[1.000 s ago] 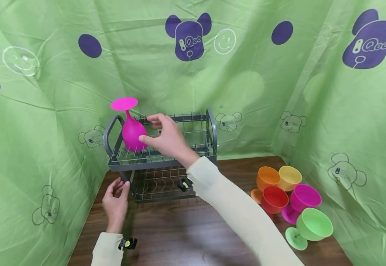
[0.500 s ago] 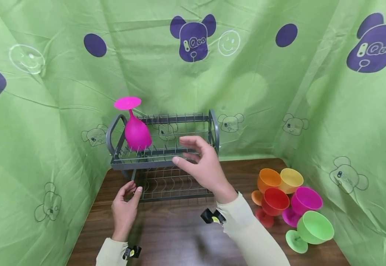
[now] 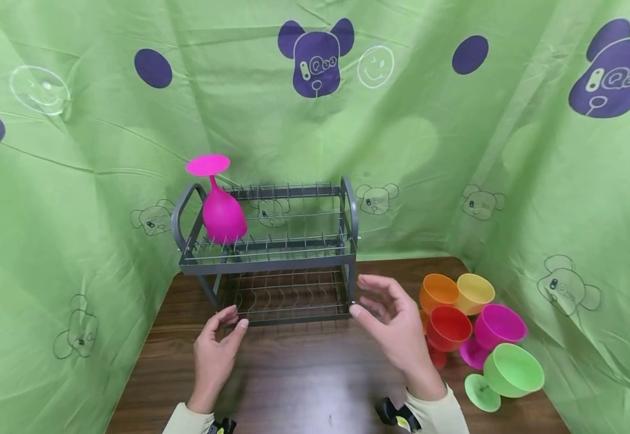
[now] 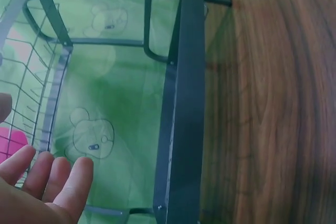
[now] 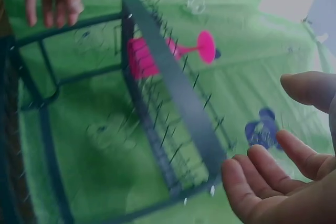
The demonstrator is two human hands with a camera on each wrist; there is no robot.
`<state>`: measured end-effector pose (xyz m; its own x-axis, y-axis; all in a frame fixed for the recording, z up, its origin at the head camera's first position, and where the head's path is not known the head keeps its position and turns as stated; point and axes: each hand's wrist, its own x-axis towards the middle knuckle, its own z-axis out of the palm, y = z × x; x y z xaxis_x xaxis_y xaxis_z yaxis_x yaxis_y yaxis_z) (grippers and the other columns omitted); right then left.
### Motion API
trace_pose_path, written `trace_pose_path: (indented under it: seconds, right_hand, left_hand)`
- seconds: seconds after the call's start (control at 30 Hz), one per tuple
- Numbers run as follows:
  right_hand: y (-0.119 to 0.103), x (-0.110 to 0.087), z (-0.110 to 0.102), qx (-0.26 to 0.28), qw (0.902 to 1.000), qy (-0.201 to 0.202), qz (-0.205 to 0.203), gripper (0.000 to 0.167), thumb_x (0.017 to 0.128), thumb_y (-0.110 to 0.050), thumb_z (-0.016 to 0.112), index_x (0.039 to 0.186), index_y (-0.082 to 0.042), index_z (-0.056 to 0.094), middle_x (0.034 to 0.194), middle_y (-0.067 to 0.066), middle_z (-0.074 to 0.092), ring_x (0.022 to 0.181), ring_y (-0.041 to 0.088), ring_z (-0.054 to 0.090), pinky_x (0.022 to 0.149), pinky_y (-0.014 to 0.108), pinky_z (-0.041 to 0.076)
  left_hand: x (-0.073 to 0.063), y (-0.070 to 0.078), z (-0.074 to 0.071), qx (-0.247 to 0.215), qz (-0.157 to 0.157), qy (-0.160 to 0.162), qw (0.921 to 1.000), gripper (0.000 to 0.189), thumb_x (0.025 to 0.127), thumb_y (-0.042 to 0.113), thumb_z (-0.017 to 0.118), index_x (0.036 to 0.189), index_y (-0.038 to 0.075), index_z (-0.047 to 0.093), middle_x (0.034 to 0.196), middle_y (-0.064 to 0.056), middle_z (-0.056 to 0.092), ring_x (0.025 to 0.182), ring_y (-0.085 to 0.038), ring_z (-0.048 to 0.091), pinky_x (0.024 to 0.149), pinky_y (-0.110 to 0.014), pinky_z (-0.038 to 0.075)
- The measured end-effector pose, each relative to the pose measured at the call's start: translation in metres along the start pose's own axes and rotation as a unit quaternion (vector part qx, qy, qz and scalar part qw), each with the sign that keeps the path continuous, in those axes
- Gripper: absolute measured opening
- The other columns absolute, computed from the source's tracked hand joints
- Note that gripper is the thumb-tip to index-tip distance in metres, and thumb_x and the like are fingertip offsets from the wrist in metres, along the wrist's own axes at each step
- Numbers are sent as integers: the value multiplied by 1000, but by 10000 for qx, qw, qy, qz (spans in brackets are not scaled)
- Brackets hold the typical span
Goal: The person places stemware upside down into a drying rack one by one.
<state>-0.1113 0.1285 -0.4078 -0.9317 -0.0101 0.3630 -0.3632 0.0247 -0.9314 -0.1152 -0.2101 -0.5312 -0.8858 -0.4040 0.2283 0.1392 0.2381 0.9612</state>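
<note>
A bright pink goblet (image 3: 223,216) stands upside down, foot up, at the left end of the upper tier of a grey two-tier dish rack (image 3: 271,264). My left hand (image 3: 217,352) hovers before the rack's lower left corner, fingers relaxed and holding nothing. To the right, my right hand (image 3: 396,328) is beside the rack's lower right corner, thumb and fingers spread apart with nothing between them. Close to it are several upright goblets: orange (image 3: 437,293), yellow (image 3: 475,295), red (image 3: 449,329), magenta (image 3: 500,327) and light green (image 3: 514,371). The right hand partly covers the orange one's foot.
Everything stands on a dark brown wooden table (image 3: 304,380). A green printed cloth (image 3: 418,157) hangs behind and on both sides. The rack's lower tier (image 3: 293,295) has wire slots, and its upper tier has upright wire prongs. Side handles rise at both ends.
My right hand has left the pink goblet and moved right and down toward the upright goblets. My left hand has shifted slightly right and down. The pink goblet stays inverted on the rack.
</note>
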Motion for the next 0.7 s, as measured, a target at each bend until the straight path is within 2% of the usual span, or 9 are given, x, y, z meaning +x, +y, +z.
trace_pose_path:
  seconds: [0.1,0.2,0.37,0.5,0.7]
  right_hand:
    - [9,-15,-13,-22,9995,305,-23,50,86,10,81,132,1,65,131,5,72,119,15,70,100,29,61]
    - [18,-28,-25,-103,9983,581,9,51,85,11,80,133,2,64,131,5,71,120,14,69,100,27,61]
    - [34,-44,-39,-259,9935,1090,183,54,84,12,82,133,0,65,130,5,70,120,16,68,100,25,60]
    - [52,-57,-49,-197,9844,1713,348,55,82,15,81,133,3,64,127,3,72,116,15,71,96,22,61]
    - [78,-73,-65,224,9659,2548,408,56,82,20,77,134,10,60,123,4,73,110,12,73,92,23,62]
  left_hand:
    - [-3,-2,0,-194,29,-94,9998,33,94,16,82,126,15,74,120,6,72,115,-13,69,86,-12,59]
    - [-7,0,1,-195,-58,-66,9998,31,94,15,82,124,14,75,118,8,73,115,-13,70,85,-13,60]
    - [-15,6,-1,-116,-46,-75,9999,29,95,13,81,123,10,75,115,11,75,111,-5,70,85,-12,59]
    - [-20,8,-3,-97,-11,-108,9999,27,95,11,80,122,7,75,114,11,76,110,-2,70,87,-11,57]
    - [-27,5,-5,-271,-304,-246,9989,30,96,10,79,125,6,73,116,9,76,111,-7,71,87,-13,59]
